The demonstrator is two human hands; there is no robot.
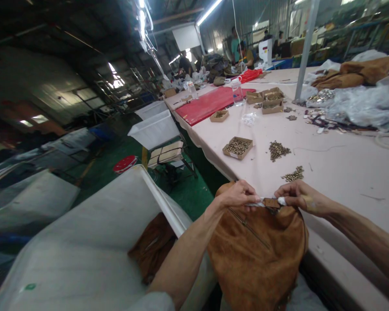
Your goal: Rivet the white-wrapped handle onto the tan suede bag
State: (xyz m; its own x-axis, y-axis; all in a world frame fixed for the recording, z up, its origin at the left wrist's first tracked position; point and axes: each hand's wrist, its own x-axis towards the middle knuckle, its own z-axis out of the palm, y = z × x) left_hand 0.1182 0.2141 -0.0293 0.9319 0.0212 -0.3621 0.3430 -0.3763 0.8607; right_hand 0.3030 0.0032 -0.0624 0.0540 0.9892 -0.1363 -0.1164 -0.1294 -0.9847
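Observation:
A brown suede bag (256, 255) with a slanting zipper hangs at the table's near edge. A short brown leather tab (271, 202) lies across its top, with white wrapping at both ends. My left hand (238, 195) is closed, its thumb and fingers pinching the white wrapping left of the tab. On the tab's right side my right hand (300, 196) is closed too, pinching the wrapped end there. Just beyond the hands, small metal studs (294, 174) lie in a loose pile on the table (330, 172).
A large white bin (94, 224) with brown suede pieces (154, 246) inside stands at my left. Farther up the table are another stud pile (278, 150), a cardboard box of studs (238, 147), a clear bottle (237, 93) and a metal post (306, 52). People work at the back.

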